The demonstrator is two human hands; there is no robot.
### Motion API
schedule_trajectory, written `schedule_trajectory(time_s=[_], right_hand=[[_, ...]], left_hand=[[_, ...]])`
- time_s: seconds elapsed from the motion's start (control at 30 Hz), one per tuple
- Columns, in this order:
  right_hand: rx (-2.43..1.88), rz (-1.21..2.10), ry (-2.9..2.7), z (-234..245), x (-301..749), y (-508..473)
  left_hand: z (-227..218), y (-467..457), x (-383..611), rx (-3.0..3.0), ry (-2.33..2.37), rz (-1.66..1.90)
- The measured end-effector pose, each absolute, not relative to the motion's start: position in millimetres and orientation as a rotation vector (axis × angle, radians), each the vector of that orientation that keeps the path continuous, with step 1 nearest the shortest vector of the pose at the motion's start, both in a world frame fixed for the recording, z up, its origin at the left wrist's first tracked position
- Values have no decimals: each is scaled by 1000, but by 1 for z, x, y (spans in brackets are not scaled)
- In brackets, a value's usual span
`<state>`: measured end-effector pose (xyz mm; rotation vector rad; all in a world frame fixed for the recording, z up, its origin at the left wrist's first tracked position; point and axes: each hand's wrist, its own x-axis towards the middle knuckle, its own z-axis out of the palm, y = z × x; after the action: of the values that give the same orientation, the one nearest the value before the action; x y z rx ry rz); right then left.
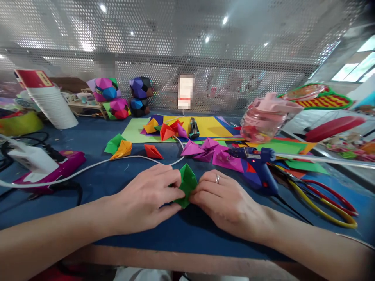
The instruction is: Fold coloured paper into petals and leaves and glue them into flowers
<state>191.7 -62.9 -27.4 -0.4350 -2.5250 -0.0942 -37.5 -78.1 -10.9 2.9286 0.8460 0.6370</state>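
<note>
A folded green paper piece point(187, 184) lies on the blue table top point(96, 183) near the front edge. My left hand point(146, 199) presses on its left side with fingers curled over the fold. My right hand point(225, 199), with a ring on one finger, pinches the paper's right edge. Both hands rest on the table and cover part of the paper.
Several folded paper units point(154, 151) in orange, red, green and magenta lie behind, with flat coloured sheets point(205, 125). A blue glue gun point(259, 168) and scissors point(328, 199) lie right. A pink bottle point(263, 121), paper cups point(54, 105), a white cable point(88, 167) and paper balls point(117, 101) stand around.
</note>
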Motion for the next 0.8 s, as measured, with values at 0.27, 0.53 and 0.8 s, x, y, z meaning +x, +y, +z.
schedule_trajectory(time_s=[0.27, 0.53, 0.8], right_hand=[[-561, 108, -2446, -24, 188, -66], [-648, 272, -2344, -27, 185, -70], [-923, 92, -2298, -25, 179, -73]], left_hand=[[-17, -78, -31, 2738, 889, 705], [-16, -78, -25, 2515, 1104, 701], [-13, -78, -20, 2485, 1254, 687]])
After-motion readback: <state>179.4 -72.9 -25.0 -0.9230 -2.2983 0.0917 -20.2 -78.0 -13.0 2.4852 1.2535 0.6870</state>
